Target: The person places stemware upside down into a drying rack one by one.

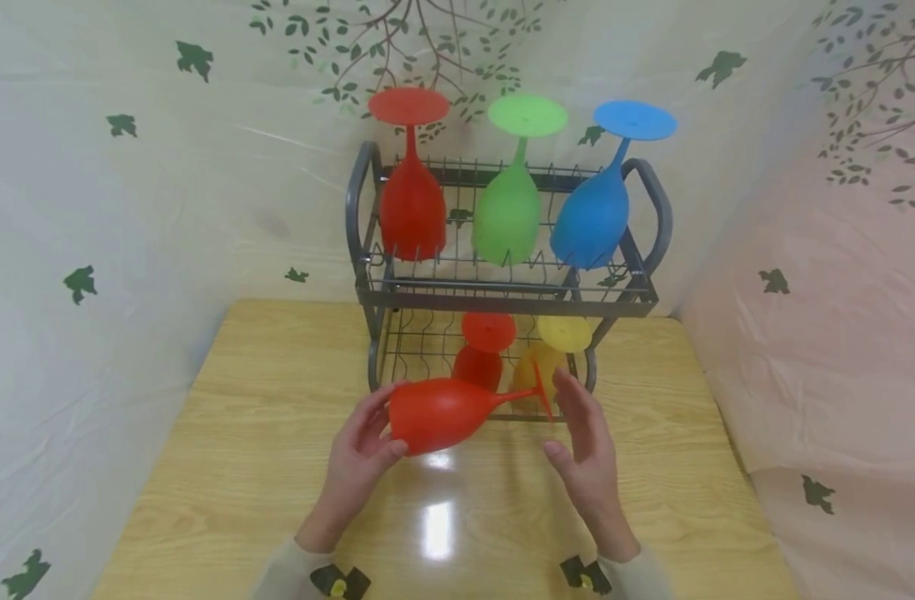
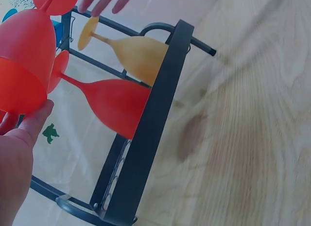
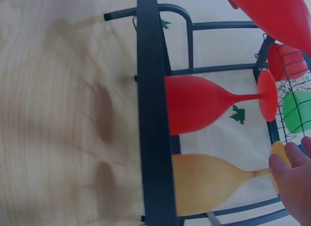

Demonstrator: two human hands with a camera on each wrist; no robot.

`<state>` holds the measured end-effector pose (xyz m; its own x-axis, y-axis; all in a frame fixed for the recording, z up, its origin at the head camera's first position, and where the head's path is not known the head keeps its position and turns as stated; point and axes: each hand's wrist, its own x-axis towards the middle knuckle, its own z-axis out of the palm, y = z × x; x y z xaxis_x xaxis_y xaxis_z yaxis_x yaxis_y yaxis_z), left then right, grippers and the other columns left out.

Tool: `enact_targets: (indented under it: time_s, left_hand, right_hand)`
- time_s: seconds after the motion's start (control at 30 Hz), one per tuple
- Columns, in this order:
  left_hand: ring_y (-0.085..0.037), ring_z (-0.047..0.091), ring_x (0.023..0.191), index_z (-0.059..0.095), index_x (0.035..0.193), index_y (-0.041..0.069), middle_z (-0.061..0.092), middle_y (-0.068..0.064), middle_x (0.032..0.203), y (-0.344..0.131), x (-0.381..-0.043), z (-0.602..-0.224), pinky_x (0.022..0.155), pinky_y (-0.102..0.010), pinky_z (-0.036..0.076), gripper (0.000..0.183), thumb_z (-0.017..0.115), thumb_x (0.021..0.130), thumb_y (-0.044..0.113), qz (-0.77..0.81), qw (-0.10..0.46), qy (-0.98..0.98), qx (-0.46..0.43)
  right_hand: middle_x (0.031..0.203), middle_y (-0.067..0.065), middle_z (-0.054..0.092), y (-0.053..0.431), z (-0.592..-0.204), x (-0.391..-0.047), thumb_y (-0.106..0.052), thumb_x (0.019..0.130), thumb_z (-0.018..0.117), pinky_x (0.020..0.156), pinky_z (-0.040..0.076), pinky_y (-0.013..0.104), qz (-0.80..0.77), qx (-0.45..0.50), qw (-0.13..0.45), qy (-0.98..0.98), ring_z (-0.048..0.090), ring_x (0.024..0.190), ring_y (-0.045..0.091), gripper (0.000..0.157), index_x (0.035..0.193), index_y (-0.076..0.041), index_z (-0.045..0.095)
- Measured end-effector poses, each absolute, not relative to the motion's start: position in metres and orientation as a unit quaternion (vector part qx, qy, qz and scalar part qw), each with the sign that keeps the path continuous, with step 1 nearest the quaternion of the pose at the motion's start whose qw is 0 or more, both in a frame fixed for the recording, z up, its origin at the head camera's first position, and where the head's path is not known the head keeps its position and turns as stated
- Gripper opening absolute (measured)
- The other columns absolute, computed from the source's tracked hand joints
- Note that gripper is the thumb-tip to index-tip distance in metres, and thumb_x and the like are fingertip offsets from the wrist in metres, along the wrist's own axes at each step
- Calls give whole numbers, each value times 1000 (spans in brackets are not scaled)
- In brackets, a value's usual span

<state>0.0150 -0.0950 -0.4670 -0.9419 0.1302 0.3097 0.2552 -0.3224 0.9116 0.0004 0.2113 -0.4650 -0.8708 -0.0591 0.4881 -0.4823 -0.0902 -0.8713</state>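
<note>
A red plastic wine glass (image 1: 442, 412) lies sideways in the air in front of a two-tier rack. My left hand (image 1: 362, 450) grips its bowl near the rim, thumb in front and fingers behind. At the other end, my right hand (image 1: 588, 446) stands beside the foot of the glass, fingers extended and palm turned inward. On the lower tier, a red wine glass (image 3: 197, 104) and a yellow wine glass (image 3: 209, 184) stand upside down. In the head view, the held glass and right hand partly cover these two.
The dark metal dish rack (image 1: 502, 302) stands at the back of the wooden table (image 1: 262, 467). Its upper tier bears upside-down red (image 1: 412, 208), green (image 1: 507, 218) and blue (image 1: 591, 218) wine glasses, the blue one leaning. A leaf-printed curtain (image 1: 157, 200) hangs behind and at the sides.
</note>
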Motion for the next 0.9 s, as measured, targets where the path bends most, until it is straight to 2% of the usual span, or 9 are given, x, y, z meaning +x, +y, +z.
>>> enact_targets:
  time_s: [0.17, 0.4, 0.5, 0.73, 0.9]
  left_hand:
    - [-21, 53, 139, 43, 153, 0, 47, -6, 157, -93, 15, -469, 98, -41, 55, 65, 70, 94, -4, -801, 36, -577, -159]
    - [-21, 56, 136, 42, 153, 0, 50, -7, 153, -88, 16, -467, 99, -42, 55, 66, 73, 95, 5, -799, 33, -587, -130]
    - [-21, 59, 133, 42, 154, 1, 51, -7, 151, -85, 16, -467, 98, -41, 56, 66, 73, 96, 8, -795, 32, -594, -122]
    - [-23, 61, 129, 46, 154, 9, 52, -9, 148, -76, 16, -468, 96, -41, 57, 62, 73, 98, 14, -797, 33, -593, -113]
    - [-24, 63, 126, 46, 153, 10, 54, -10, 147, -72, 16, -469, 95, -40, 58, 61, 72, 99, 21, -797, 41, -593, -110]
  right_hand:
    - [162, 23, 38, 207, -471, 3, 0, 96, 67, 122, 31, 32, 758, 197, 130, -608, 38, 150, 26, 70, 155, 9, 31]
    - [158, 5, 48, 198, -476, 8, -3, 96, 68, 119, 36, 28, 767, 166, 97, -612, 47, 144, 18, 67, 156, 2, 37]
    - [157, 7, 49, 193, -476, 8, -8, 97, 70, 119, 37, 30, 764, 162, 88, -619, 48, 143, 18, 68, 157, 0, 38]
    - [158, 18, 46, 184, -475, 5, -19, 99, 71, 119, 37, 34, 749, 179, 76, -633, 45, 146, 25, 76, 157, 8, 30]
    - [156, 18, 48, 179, -474, 3, -24, 100, 71, 119, 37, 35, 740, 199, 81, -637, 45, 146, 27, 70, 155, 3, 38]
